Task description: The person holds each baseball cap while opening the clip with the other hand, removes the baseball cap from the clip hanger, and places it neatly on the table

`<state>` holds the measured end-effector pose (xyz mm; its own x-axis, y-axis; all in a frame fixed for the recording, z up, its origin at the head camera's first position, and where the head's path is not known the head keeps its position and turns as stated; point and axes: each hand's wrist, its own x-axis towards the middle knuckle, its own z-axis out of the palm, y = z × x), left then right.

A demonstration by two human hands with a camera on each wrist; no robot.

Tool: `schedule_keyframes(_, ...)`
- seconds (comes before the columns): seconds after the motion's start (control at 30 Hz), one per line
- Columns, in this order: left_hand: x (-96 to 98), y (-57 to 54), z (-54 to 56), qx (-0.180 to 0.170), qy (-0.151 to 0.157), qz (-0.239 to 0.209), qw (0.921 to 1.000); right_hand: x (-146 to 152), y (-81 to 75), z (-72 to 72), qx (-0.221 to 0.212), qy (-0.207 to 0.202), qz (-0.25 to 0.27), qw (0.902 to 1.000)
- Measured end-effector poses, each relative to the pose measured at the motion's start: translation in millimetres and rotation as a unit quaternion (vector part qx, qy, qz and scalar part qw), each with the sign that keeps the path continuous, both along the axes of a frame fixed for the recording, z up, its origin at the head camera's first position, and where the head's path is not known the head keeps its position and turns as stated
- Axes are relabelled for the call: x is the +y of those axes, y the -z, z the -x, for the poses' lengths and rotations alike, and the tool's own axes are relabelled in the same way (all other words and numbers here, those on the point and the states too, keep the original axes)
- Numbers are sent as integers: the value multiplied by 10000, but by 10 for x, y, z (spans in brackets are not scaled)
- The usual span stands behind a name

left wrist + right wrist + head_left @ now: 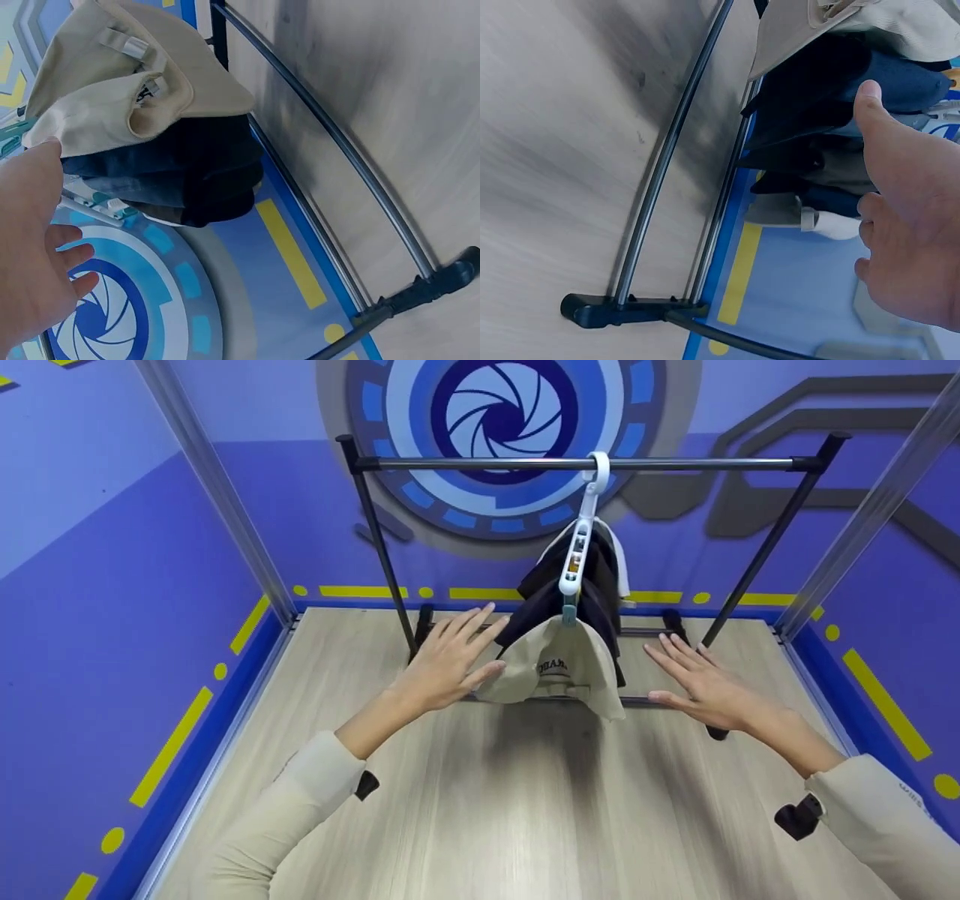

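A cream baseball cap (525,656) with dark lettering hangs foremost from a teal clip (569,613) on a white folding hanger (587,514). Several dark caps (172,169) hang behind it, and a pale cap shows at the very back. My left hand (446,660) is beside the cream cap's left side, fingers extended; the thumb tip overlaps the cap's edge in the head and left wrist views. To the right of the caps, apart from them, my right hand (705,690) is held up with fingers extended and nothing in it.
The hanger's hook goes over the top rail (480,463) of a black-and-metal garment rack (780,532). The rack stands on a light wood-grain surface (480,825), with low crossbars (664,165) near its feet. Blue printed panels (97,607) enclose the back and both sides.
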<state>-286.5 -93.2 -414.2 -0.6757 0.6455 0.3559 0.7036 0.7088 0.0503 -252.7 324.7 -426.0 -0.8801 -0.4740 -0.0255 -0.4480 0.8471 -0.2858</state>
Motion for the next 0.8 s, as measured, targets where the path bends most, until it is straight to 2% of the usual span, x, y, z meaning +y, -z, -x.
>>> schedule_keyframes(0.2,135,-54,0,50,194,-133,9997,-70,-67,23,88,-10,21,10000)
schedule_keyframes(0.37,262,-127,-2,289,289,-531,9978,-124,-109,40,188,8,-16,9998)
schedule_keyframes(0.47,361,-193,-2,530,268,-970,9935,-136,-102,51,271,-2,-42,9996)
schedule_keyframes(0.6,525,-313,6,769,283,-1659,9827,-141,-73,65,505,-113,2,9987)
schedule_keyframes(0.7,646,-419,10,859,326,-1891,9776,-132,-51,86,739,-206,90,9970)
schedule_keyframes(0.8,740,-511,13,853,395,-1928,9767,-121,-47,113,888,-225,176,9956)
